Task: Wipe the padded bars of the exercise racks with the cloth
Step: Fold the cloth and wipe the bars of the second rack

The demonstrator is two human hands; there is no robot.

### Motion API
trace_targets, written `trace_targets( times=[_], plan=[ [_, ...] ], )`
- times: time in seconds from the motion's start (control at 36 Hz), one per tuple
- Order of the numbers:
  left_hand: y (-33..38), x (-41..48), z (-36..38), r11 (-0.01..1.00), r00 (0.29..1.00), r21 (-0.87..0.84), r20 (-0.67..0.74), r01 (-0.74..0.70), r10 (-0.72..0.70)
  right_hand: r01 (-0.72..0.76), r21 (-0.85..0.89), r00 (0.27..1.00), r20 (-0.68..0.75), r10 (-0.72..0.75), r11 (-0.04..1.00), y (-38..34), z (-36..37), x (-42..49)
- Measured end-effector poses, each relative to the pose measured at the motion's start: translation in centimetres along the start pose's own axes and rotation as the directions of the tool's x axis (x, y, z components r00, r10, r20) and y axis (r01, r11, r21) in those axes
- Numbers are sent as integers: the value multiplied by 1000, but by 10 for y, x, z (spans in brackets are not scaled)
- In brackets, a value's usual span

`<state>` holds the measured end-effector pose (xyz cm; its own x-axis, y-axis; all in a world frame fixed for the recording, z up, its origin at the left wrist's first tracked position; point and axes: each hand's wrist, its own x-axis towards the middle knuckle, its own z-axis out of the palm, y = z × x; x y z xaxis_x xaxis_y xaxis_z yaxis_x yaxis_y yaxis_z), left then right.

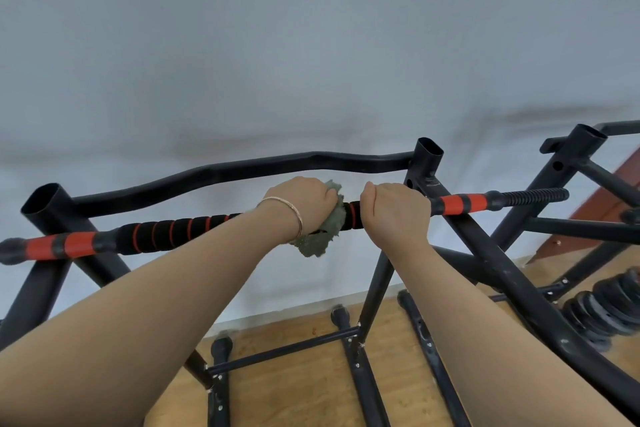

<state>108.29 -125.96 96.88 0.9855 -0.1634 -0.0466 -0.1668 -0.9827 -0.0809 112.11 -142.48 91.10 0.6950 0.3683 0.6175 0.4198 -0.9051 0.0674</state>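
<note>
The left hand (pixel 300 199) is gripping the green cloth (pixel 320 232) wrapped around the padded bar (pixel 180 227) mid-length so it rubs all sides, while the right hand (pixel 394 206) is clenching the bar just beside it, probably steadying it on the rack (pixel 424 163).

Pale grey wall (pixel 311 45), wooden floor (pixel 294 392)
</note>
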Motion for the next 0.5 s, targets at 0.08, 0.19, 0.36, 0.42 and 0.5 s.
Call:
trace_targets(
  times=[0.08,0.19,0.36,0.42,0.5],
  plan=[
    [-15,-4,-8,994,997,111,76,-19,10,35,-28,998,58,-33,999,0,-4,-2],
    [-52,-21,-12,963,987,268,146,28,-69,37,-67,992,122,-28,997,2,-4,-3],
    [-53,-37,-12,967,996,251,-68,-44,63,136,-73,890,447,-90,988,4,-16,25],
    [-45,-40,-10,977,996,201,-38,-74,83,90,27,848,521,-90,996,3,-22,40],
    [-35,-40,3,990,994,116,-63,-77,85,8,128,855,513,-73,992,-3,-20,53]
  ],
)
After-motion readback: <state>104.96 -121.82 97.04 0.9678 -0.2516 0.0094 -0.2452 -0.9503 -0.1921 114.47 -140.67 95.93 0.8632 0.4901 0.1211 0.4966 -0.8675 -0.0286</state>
